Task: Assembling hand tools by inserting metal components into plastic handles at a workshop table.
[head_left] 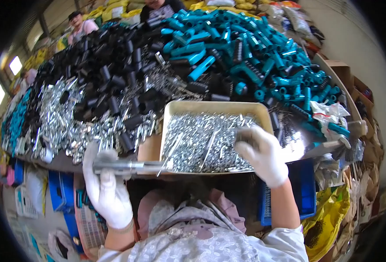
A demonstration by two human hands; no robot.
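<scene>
At the lower left of the frame the white-gloved left hand (107, 185) is clenched round a slim grey steel rod assembly (127, 166), a stiff, smooth and likely slippery piece best gripped at its thicker barrel end, its thin tip lying on the tray's near edge. Right of centre, the white-gloved right hand (263, 153) pinches among small shiny metal pins in a shallow beige tray (210, 107); light, loose, easily scattered. Farther up lie heaps of black plastic sleeves (114, 65) and teal plastic handles (245, 39).
</scene>
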